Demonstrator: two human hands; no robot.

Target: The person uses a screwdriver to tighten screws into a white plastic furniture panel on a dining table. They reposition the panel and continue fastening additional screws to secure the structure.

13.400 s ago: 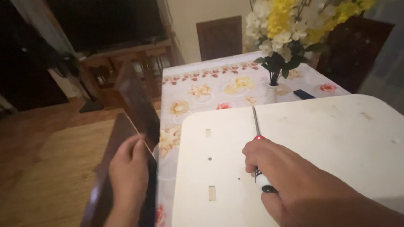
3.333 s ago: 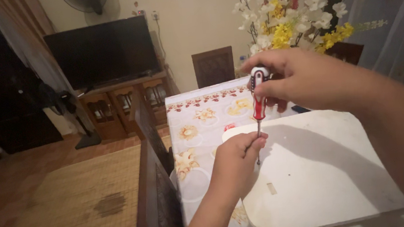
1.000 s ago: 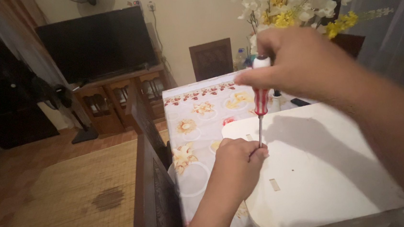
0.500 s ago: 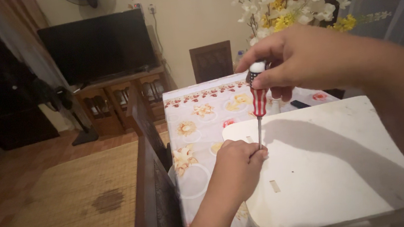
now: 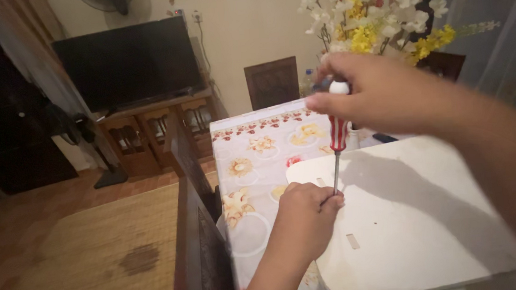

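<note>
A screwdriver [image 5: 337, 134] with a red-and-white striped handle is being held upright over a white panel [image 5: 423, 212], its tip being kept at a point near the panel's left edge. The handle top is being gripped by the right hand [image 5: 377, 96], fingers closed around it from above, while the shaft's lower end is being pinched and steadied by the left hand [image 5: 303, 218], curled shut at the tip. A screw is judged as being driven or loosened here; the next move is thought to call for the shaft being kept vertical and pressed down while the handle is being turned. The panel is being borne by a table [image 5: 253, 157] under a floral cloth, a dark chair [image 5: 200, 229] just beside it. Flowers [image 5: 377, 19] are standing behind. No packages, labels or signs are being shown
</note>
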